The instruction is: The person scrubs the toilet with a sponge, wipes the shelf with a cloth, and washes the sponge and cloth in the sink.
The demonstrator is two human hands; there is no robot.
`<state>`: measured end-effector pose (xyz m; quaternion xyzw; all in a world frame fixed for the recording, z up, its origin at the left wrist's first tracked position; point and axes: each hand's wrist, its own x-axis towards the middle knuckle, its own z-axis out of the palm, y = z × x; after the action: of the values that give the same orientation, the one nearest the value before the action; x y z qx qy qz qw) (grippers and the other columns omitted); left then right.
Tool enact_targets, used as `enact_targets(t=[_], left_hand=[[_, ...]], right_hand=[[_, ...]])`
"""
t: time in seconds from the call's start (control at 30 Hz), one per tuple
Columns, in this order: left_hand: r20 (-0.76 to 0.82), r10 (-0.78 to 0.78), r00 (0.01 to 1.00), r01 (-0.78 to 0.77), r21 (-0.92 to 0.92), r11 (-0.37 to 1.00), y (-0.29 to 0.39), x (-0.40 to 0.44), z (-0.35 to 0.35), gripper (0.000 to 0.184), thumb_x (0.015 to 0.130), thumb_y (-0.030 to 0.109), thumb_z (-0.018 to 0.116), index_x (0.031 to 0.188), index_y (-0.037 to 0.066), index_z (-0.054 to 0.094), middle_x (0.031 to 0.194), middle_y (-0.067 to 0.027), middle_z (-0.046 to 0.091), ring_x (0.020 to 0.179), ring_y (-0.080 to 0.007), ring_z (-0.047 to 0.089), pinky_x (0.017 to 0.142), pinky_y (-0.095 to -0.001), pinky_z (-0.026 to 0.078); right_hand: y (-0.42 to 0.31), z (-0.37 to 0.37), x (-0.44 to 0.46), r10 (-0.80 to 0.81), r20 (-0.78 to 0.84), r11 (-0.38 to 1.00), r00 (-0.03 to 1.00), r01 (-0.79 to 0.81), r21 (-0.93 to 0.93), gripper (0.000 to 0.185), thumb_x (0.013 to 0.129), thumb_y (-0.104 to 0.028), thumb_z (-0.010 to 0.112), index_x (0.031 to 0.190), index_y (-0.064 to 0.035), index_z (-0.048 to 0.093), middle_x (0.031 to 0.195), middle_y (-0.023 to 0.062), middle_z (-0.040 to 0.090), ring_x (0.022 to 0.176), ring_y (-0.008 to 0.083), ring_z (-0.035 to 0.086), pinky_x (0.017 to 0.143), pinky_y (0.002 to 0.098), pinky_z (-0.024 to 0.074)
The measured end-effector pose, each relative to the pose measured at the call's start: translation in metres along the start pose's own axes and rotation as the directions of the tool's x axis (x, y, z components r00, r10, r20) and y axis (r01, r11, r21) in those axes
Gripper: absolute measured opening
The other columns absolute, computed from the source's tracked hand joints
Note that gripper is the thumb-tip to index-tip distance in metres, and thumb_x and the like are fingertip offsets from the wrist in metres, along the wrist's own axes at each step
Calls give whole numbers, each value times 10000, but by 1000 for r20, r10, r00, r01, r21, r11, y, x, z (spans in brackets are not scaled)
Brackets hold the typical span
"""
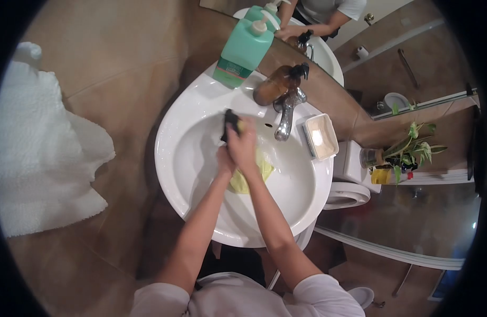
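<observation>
Both hands are together over the white sink. My right hand is closed around a small black object with a bit of yellow beside it; motion blurs it and its kind is unclear. Just below, my left hand is pressed close against my right, its fingers mostly hidden. A pale yellow-green cloth lies in the basin under my wrists, partly covered by them. The chrome faucet is to the right of my hands.
A green pump bottle and a brown pump bottle stand on the sink's back rim. A soap dish sits on the right rim. A white towel hangs at left; a potted plant and toilet are at right.
</observation>
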<state>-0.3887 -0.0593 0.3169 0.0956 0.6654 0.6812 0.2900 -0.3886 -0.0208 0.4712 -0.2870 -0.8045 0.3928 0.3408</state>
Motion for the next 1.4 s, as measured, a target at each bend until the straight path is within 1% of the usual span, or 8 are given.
enact_targets(t=[0.07,0.27,0.37,0.7,0.77,1.0,1.2,1.4], left_hand=[[-171,36,985,-13,134,991,131,-32,-16,197,882,134,595,975,-23,669,751,-167,653,733,-302,644,724,-390,484],[-459,367,809,-266,272,925,163,12,-27,288,855,59,583,1103,-88,595,1029,-230,604,947,-348,587,797,-403,469],[-283,621,731,-123,840,528,153,40,-8,431,766,-29,549,1194,-75,535,1136,-189,502,1053,-372,475,833,-430,477],[234,465,854,-414,847,334,158,39,34,363,767,19,578,1128,-14,599,1079,-166,539,1014,-349,519,831,-402,494],[338,452,825,-552,654,518,148,22,37,377,760,-16,555,1134,-25,606,1060,-176,542,1000,-357,536,835,-414,487],[-207,407,890,-292,427,856,180,8,-3,412,753,-89,493,1151,-52,593,1056,-221,566,1006,-391,540,901,-450,448],[303,749,590,-712,631,306,150,42,36,526,723,-80,485,1247,-120,471,1194,-273,549,1143,-421,472,994,-450,392],[269,634,725,-560,767,314,164,76,48,466,788,28,491,1242,-80,486,1234,-218,528,1148,-356,463,991,-399,394]], right_hand=[[-3,-49,-8,170,-100,978,980,-155,138,274,872,-156,645,1078,19,599,962,87,634,859,163,599,748,312,480],[-51,-150,-46,503,-13,753,864,-431,496,288,905,-126,619,1141,32,570,1018,70,627,851,119,600,756,267,509],[-47,-164,-65,582,48,684,812,-521,510,293,896,-129,627,1137,29,570,976,65,625,808,128,605,709,284,535],[-13,-181,-96,674,65,647,736,-630,431,259,871,-123,641,1082,24,603,913,43,632,770,114,598,676,274,525],[-11,-181,-97,703,67,624,708,-659,420,263,869,-117,640,1088,23,601,929,46,633,770,116,601,679,277,526],[-12,-182,-93,699,128,587,703,-668,458,297,869,-108,636,1131,24,590,959,54,632,791,123,610,702,281,531],[-11,-177,-88,697,123,588,706,-662,466,284,864,-96,634,1119,23,593,948,51,633,777,124,613,702,281,531],[-12,-175,-87,702,167,565,692,-684,461,291,856,-78,638,1126,22,592,925,44,638,768,118,611,690,271,526]])
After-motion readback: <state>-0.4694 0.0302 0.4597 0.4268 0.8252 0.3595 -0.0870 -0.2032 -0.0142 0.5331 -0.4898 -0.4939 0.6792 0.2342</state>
